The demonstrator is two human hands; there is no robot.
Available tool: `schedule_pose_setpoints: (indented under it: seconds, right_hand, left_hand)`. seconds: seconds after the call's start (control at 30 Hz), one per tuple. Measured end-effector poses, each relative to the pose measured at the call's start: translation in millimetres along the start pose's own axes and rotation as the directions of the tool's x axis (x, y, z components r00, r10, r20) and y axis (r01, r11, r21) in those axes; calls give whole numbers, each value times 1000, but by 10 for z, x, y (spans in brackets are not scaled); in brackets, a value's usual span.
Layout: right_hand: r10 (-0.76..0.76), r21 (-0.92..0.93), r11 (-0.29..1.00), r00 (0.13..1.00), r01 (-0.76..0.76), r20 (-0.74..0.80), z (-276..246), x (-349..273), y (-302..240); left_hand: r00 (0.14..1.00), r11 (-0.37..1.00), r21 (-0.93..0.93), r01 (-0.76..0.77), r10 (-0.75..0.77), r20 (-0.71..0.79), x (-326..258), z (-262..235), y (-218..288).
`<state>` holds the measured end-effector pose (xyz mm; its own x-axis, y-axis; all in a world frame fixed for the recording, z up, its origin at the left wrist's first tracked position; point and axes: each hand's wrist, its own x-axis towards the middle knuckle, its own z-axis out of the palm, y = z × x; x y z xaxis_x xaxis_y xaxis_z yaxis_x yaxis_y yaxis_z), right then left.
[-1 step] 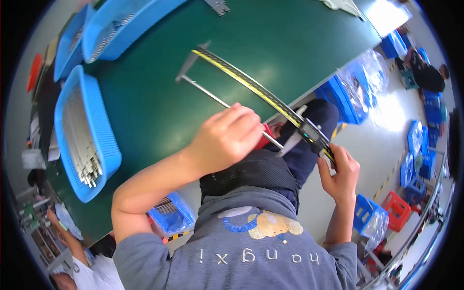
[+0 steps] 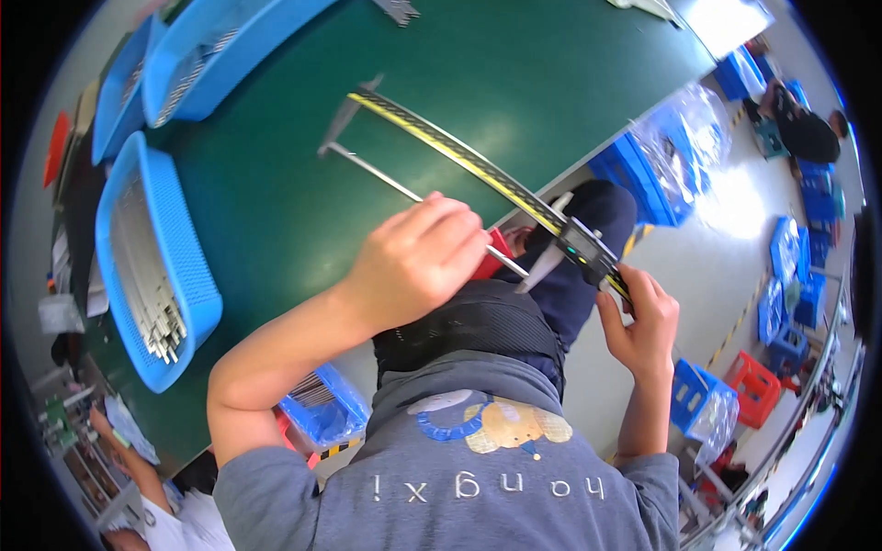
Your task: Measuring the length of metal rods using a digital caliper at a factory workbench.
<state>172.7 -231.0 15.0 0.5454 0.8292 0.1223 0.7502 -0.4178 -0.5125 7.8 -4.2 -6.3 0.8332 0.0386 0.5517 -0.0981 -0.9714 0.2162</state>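
My left hand (image 2: 418, 253) is closed around the middle of a thin metal rod (image 2: 377, 172). One rod end meets the far jaw of a long digital caliper (image 2: 464, 158), and the other lies at the caliper's sliding jaw by my lap. My right hand (image 2: 643, 321) grips the caliper's near end, just beyond its display, with the thumb beneath. Rod and caliper beam run roughly side by side, over the table edge. Left of my left hand, a blue basket (image 2: 191, 241) holds a bundle of similar rods (image 2: 152, 285).
More blue trays (image 2: 207, 96) with metal parts stand at the far left of the green table (image 2: 276, 193). Small metal pieces (image 2: 397, 9) lie at its far side. Blue crates (image 2: 643, 184) with plastic bags sit right of the table. Other people (image 2: 799, 124) are at far right and lower left.
The whole view has shifted slightly. Both hands keep their holds, and the rod still lies between the caliper jaws.
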Motion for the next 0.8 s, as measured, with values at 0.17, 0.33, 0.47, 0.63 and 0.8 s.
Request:
schedule_pose_setpoints:
  seconds: [0.17,0.33,0.47,0.63,0.8]
  right_hand:
    - [-20,-65,998,1000,19,-11,20,11,22]
    - [-12,-117,993,1000,12,1,13,-4,25]
    - [-14,-135,991,1000,13,-3,50,-19,17]
    - [15,-152,988,1000,-16,-12,72,-40,7]
    - [20,-116,993,1000,-21,-11,30,24,-7]
  left_hand:
    - [1000,1000,14,-10,10,-2,10,-13,-40]
    - [1000,1000,-7,7,-7,-2,23,-1,-25]
    - [999,999,-39,18,-17,34,34,-57,-16]
    - [997,997,-77,12,-6,82,46,-74,-20]
    - [996,997,-78,5,2,90,106,-24,-67]
